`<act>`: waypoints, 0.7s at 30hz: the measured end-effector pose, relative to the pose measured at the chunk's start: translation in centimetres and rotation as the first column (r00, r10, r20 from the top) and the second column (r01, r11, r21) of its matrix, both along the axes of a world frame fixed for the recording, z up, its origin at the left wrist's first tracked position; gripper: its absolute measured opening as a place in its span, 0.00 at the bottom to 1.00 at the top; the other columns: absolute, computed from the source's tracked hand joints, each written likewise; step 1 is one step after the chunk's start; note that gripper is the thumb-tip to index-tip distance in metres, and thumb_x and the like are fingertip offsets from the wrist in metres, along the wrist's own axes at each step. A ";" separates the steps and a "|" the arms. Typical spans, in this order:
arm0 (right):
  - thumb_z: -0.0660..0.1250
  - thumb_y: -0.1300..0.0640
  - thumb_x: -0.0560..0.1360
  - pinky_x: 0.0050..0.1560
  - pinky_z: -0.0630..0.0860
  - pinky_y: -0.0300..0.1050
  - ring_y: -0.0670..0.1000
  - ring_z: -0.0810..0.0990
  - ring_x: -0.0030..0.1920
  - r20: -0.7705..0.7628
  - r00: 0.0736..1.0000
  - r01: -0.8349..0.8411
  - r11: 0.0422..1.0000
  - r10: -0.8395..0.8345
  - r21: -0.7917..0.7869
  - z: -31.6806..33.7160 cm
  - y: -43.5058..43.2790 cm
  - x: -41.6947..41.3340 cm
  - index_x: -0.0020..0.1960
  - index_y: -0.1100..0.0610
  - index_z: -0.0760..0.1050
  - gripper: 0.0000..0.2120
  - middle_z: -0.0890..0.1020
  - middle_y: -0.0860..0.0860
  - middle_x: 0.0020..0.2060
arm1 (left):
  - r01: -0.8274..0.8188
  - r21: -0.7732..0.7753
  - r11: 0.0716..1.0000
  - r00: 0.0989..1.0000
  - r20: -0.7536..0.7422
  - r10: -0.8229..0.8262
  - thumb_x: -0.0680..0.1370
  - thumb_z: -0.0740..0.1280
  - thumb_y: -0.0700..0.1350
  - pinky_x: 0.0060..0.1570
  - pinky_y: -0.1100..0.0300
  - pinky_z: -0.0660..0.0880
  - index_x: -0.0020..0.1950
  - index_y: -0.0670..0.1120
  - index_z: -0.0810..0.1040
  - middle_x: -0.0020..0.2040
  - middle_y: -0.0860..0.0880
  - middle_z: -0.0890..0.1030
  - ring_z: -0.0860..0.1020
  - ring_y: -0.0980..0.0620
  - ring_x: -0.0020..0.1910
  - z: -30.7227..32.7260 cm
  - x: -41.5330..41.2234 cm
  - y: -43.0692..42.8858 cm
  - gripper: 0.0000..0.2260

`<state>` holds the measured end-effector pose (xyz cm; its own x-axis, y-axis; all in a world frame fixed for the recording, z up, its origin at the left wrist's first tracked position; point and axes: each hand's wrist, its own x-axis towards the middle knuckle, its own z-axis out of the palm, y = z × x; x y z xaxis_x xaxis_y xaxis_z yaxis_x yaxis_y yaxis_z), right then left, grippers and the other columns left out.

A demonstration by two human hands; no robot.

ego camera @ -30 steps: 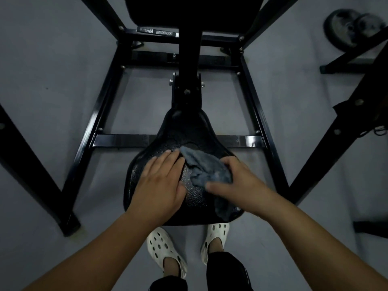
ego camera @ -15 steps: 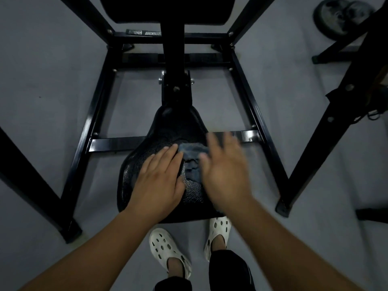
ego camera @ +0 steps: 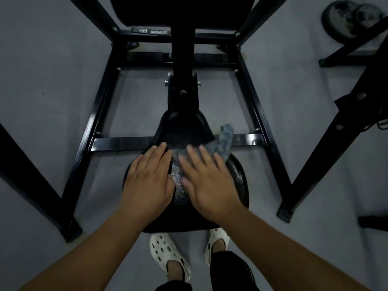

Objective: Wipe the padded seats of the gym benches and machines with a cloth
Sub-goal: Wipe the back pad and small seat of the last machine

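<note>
While the left hand point(ego camera: 147, 183) rests flat on the seat point(ego camera: 182, 127), the flat right hand point(ego camera: 210, 183) presses the cloth point(ego camera: 222, 143).

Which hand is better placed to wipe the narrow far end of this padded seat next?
Likely right. The right hand lies flat on the grey cloth, which reaches toward the narrow end of the padded seat. The left hand rests flat on bare padding beside it, not on the cloth.

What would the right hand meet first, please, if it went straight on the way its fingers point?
Likely the black metal bracket at the black padded seat's narrow end, though depth is unclear.
</note>
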<state>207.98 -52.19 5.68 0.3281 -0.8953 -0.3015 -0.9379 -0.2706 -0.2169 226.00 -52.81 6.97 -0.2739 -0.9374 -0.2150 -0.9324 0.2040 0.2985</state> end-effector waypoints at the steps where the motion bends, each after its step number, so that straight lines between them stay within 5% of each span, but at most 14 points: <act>1: 0.49 0.42 0.83 0.77 0.55 0.59 0.54 0.52 0.80 0.027 0.998 -0.062 0.998 0.062 0.010 0.4 1.8 -0.9 0.80 0.47 0.56 0.27 0.56 0.50 0.80 | -0.009 0.004 1.000 1.000 0.000 0.009 0.77 0.52 0.50 0.73 0.47 0.60 0.74 0.43 0.69 0.77 0.45 0.66 0.64 0.46 0.75 -0.1 0.1 -0.2 0.27; 5: 0.45 0.41 0.83 0.72 0.64 0.61 0.55 0.51 0.80 0.045 0.999 -0.002 0.999 0.000 0.051 -0.5 -2.5 -3.2 0.81 0.46 0.54 0.27 0.52 0.49 0.81 | -0.027 0.000 1.000 1.000 0.008 0.027 0.77 0.53 0.50 0.73 0.47 0.61 0.74 0.43 0.69 0.77 0.45 0.67 0.65 0.46 0.75 -0.1 0.4 -1.1 0.27; 8: 0.42 0.40 0.84 0.77 0.55 0.60 0.57 0.45 0.81 0.065 0.971 0.222 0.967 -0.232 0.128 -1.7 -10.5 0.6 0.82 0.46 0.45 0.28 0.44 0.50 0.81 | -0.008 -0.015 1.000 0.999 0.041 0.009 0.76 0.53 0.50 0.72 0.46 0.63 0.73 0.43 0.71 0.76 0.45 0.68 0.66 0.46 0.74 -0.2 0.9 -2.0 0.27; 10: 0.42 0.40 0.84 0.79 0.48 0.60 0.57 0.43 0.81 0.042 0.986 0.157 0.985 -0.161 0.072 -1.8 -10.7 2.6 0.82 0.47 0.46 0.28 0.45 0.50 0.81 | -0.014 -0.010 1.000 0.998 0.061 0.014 0.76 0.53 0.50 0.71 0.45 0.64 0.73 0.42 0.71 0.75 0.44 0.70 0.68 0.45 0.73 -0.3 1.3 -2.4 0.27; 14: 0.46 0.41 0.83 0.77 0.53 0.59 0.55 0.51 0.80 0.045 0.971 -0.237 0.971 0.236 0.011 -0.3 -3.7 -1.2 0.80 0.46 0.55 0.27 0.55 0.49 0.81 | -0.038 0.025 0.999 0.998 0.049 0.036 0.75 0.54 0.50 0.68 0.45 0.69 0.72 0.41 0.72 0.73 0.43 0.72 0.71 0.43 0.71 -0.6 1.7 -2.6 0.27; 16: 0.45 0.40 0.83 0.76 0.57 0.62 0.53 0.48 0.81 0.044 0.982 -0.184 0.981 0.182 0.056 -1.0 -5.6 -3.0 0.80 0.43 0.52 0.27 0.51 0.47 0.81 | -0.035 0.037 0.999 0.998 0.050 0.033 0.76 0.54 0.50 0.67 0.45 0.70 0.72 0.42 0.72 0.73 0.43 0.72 0.71 0.44 0.70 -0.6 1.8 -2.2 0.27; 19: 0.42 0.38 0.83 0.76 0.50 0.65 0.54 0.38 0.80 0.002 0.996 0.084 0.990 -0.084 0.114 -1.9 -11.9 0.9 0.81 0.41 0.45 0.27 0.43 0.46 0.81 | -0.062 0.033 0.997 0.997 0.041 0.061 0.76 0.55 0.50 0.67 0.45 0.70 0.72 0.42 0.72 0.74 0.44 0.71 0.71 0.44 0.71 -0.8 2.1 -1.9 0.26; 21: 0.41 0.39 0.83 0.77 0.44 0.63 0.55 0.41 0.80 -0.019 0.999 0.029 0.999 -0.028 0.045 -1.9 -12.8 5.0 0.81 0.42 0.51 0.27 0.47 0.48 0.81 | -0.096 0.030 0.995 0.994 0.048 0.095 0.76 0.55 0.49 0.67 0.45 0.71 0.71 0.41 0.72 0.73 0.43 0.72 0.71 0.44 0.70 -1.0 2.6 -1.8 0.26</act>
<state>212.96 -64.98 3.76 0.2968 -0.8892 -0.3481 -0.9490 -0.2343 -0.2107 228.60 -54.60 5.92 -0.1722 -0.9513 -0.2557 -0.9602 0.1042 0.2591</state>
